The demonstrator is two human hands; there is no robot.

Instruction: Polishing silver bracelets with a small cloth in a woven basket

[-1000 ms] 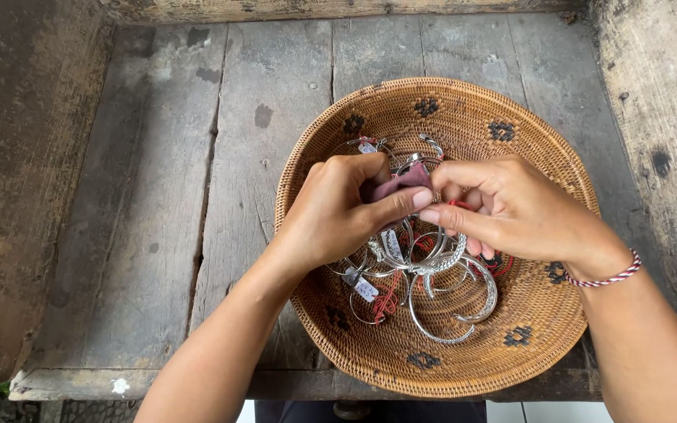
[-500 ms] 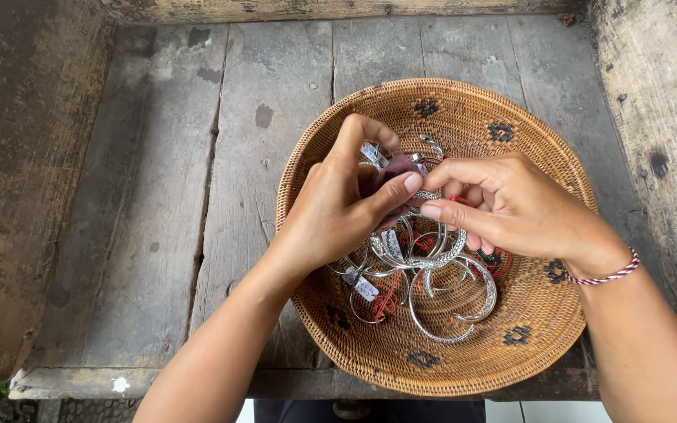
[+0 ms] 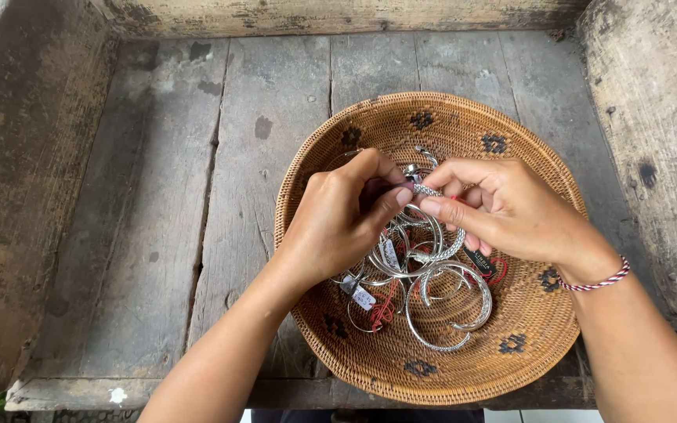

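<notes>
A round woven basket (image 3: 370, 129) with dark star marks sits on a weathered wooden surface. Inside lies a heap of silver bangles (image 3: 448, 298) with small tags and red strings. My left hand (image 3: 338, 223) and my right hand (image 3: 503, 207) meet over the heap, both pinching one silver bangle (image 3: 425, 190) between thumbs and forefingers. The bangle is lifted slightly above the others. A red and white cord bracelet (image 3: 595, 282) is on my right wrist.
The grey wooden planks (image 3: 166, 196) have cracks and dark stains. Rough raised wooden walls border them at the left (image 3: 17, 172), back (image 3: 338, 14) and right (image 3: 660, 125). The front edge of the planks (image 3: 119, 392) is near the bottom.
Both hands have kept working the same bangle over the heap; my left fingers have shifted from curled over it to pinching it near my right fingertips.
</notes>
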